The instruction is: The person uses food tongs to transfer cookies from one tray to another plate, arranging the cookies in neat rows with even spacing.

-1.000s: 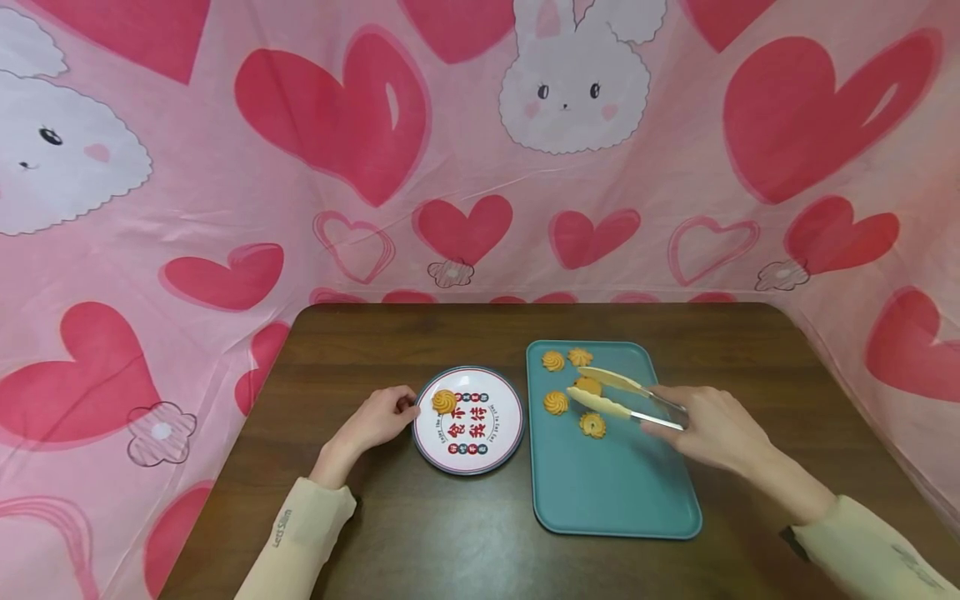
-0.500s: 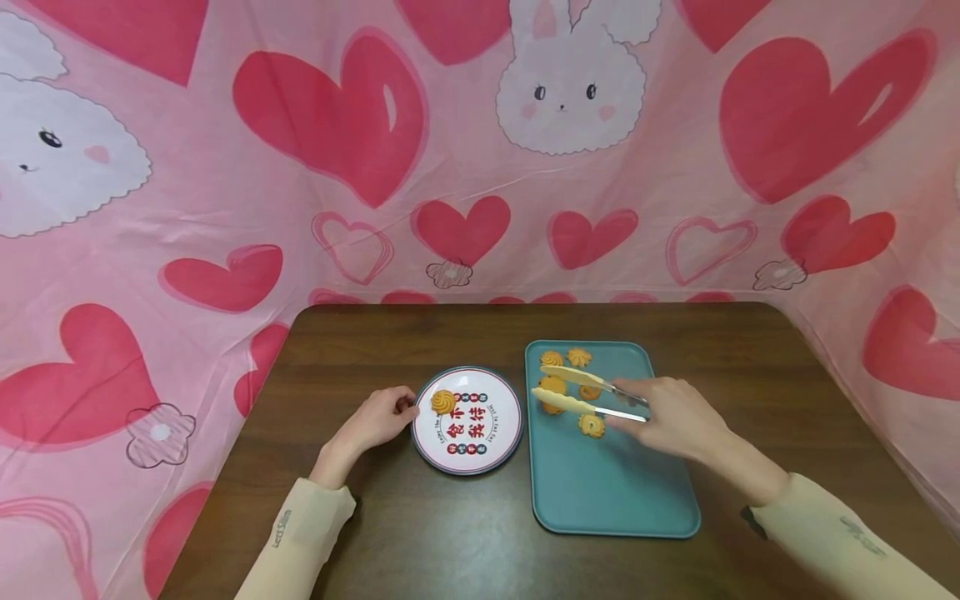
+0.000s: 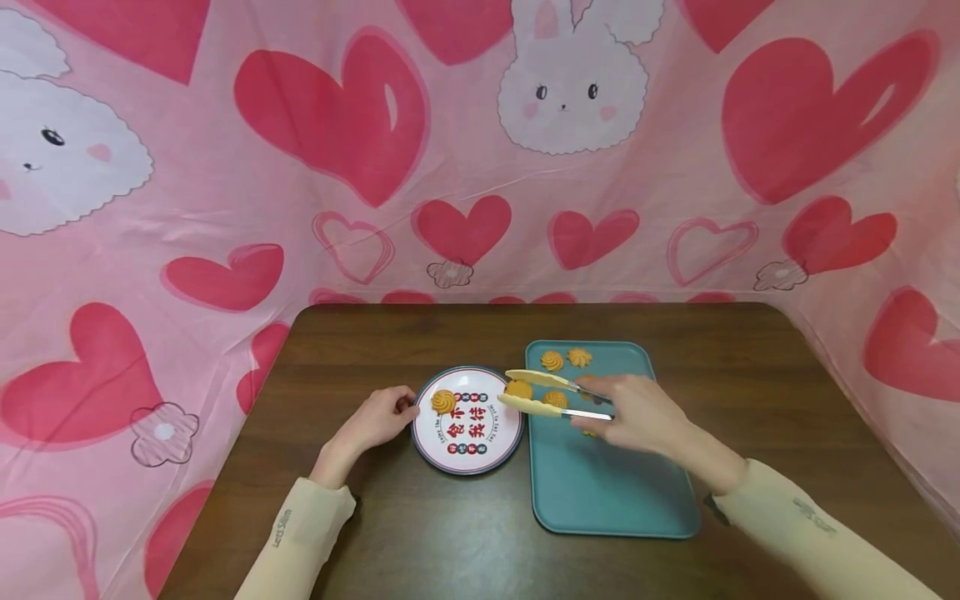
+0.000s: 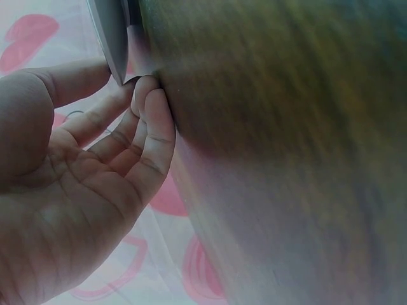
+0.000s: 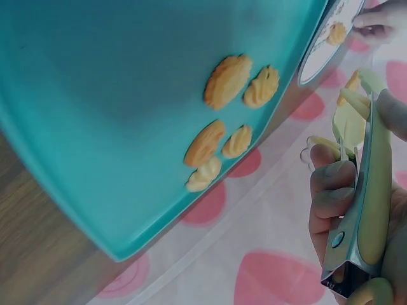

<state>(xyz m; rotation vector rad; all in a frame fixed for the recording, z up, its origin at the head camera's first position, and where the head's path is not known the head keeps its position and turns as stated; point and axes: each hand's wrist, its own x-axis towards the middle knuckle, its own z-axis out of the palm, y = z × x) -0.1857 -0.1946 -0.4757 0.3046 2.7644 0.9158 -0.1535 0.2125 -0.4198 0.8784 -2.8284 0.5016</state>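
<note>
My left hand (image 3: 382, 414) pinches the near-left rim of a round white plate (image 3: 431, 446) with red lettering; in the left wrist view, the thumb lies on the edge of the plate (image 4: 113, 44). One swirled butter cookie (image 3: 443, 402) sits on the plate's upper left. My right hand (image 3: 637, 410) grips metal food tongs (image 3: 542, 406) with cream-coloured tips. Between those tips is another cookie (image 3: 519, 389), held above the plate's right edge. The right wrist view shows the fingers wrapped round the tongs (image 5: 375, 190).
Right of the plate lies a teal rectangular tray (image 3: 611, 492) with several cookies (image 3: 552, 360) toward its far end, some partly hidden by the tongs and hand. Both stand on a dark wooden table (image 3: 390, 533). A pink heart-patterned cloth (image 3: 360, 167) hangs behind.
The right hand has carried the tongs and the cookie in them leftward, from over the tray to the plate's right edge. The left hand has stayed at the rim.
</note>
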